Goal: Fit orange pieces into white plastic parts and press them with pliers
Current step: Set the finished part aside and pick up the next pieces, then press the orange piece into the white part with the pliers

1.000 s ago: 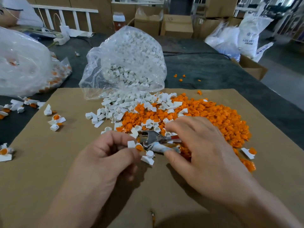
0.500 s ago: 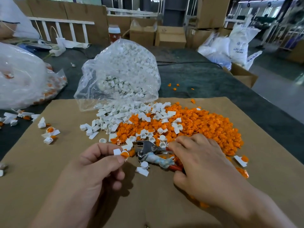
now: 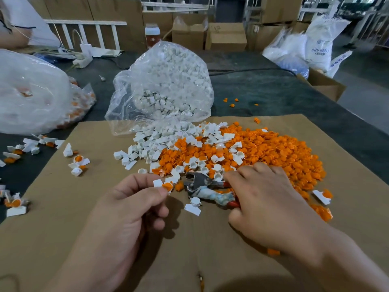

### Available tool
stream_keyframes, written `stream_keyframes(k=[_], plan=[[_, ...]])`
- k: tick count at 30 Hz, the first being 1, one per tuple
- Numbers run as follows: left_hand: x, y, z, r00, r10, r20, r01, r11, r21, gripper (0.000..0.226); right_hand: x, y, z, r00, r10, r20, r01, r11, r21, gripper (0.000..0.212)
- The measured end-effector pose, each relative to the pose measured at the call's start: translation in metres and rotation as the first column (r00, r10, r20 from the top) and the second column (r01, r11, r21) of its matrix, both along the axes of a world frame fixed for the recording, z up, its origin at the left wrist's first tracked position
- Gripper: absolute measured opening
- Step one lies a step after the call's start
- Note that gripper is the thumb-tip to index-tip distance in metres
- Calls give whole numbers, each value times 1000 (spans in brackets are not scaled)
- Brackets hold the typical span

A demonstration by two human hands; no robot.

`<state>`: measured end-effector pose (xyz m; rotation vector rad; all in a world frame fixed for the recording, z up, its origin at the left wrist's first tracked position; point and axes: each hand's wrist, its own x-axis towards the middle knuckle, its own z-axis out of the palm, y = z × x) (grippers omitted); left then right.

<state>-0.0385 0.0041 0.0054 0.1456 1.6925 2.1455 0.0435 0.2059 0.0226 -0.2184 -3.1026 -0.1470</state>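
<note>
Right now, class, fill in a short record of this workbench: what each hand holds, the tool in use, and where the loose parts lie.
left hand: pinches fitted part, white with an orange piece in it
right hand: grips pliers by the handles
orange pieces: heaped on cardboard sheet
white parts: loose pile at mouth of clear bag

Dark table (image 3: 273, 89): cardboard sheet (image 3: 63, 228), bags (image 3: 168, 81), stray orange pieces (image 3: 232, 105)

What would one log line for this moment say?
left hand: pinches white part with orange piece | right hand: grips pliers handles | pliers off the part
</note>
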Motion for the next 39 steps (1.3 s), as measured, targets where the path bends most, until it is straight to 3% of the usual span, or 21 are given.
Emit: stream_keyframes(k=[5, 8, 11, 13, 17, 25, 29, 34, 37, 39], plan=[[1, -2, 2, 1000, -28, 3, 28, 1000, 3, 26, 1, 0, 3, 995, -31, -98, 26, 998, -50, 39], [1, -3, 2, 999, -45, -6, 45, 999, 16, 27, 4, -2, 12, 982, -48, -185, 19, 988, -156, 45], [3, -1, 5, 999, -36, -10, 37, 997, 64, 14, 9, -8, 22, 980, 23, -196, -72, 967, -245, 52], [4, 0, 7, 999, -22, -23, 24, 997, 72, 25, 13, -12, 24, 983, 82, -164, -126, 952, -279, 50], [5, 2, 11, 999, 24, -38, -19, 992, 125, 17, 16, -13, 24, 976, 155, -154, -195, 937, -289, 50], [6, 1, 12, 995, 36, -96, -22, 990, 142, 26, 17, -9, 21, 977, 144, -160, -191, 924, -331, 54], [7, 1, 12, 992, 51, -119, -33, 988, 151, 13, 18, -11, 20, 976, 161, -148, -203, 916, -347, 51], [7, 0, 9, 975, 34, -218, -21, 998, 62, 29, 18, -11, 20, 973, 174, -149, -214, 921, -325, 48], [8, -1, 8, 964, 12, -267, -5, 1000, 26, 25, 18, -12, 21, 977, 161, -137, -197, 930, -312, 49], [8, -1, 7, 961, 0, -278, 5, 1000, 19, 10, 18, -13, 21, 980, 152, -130, -185, 937, -297, 52]])
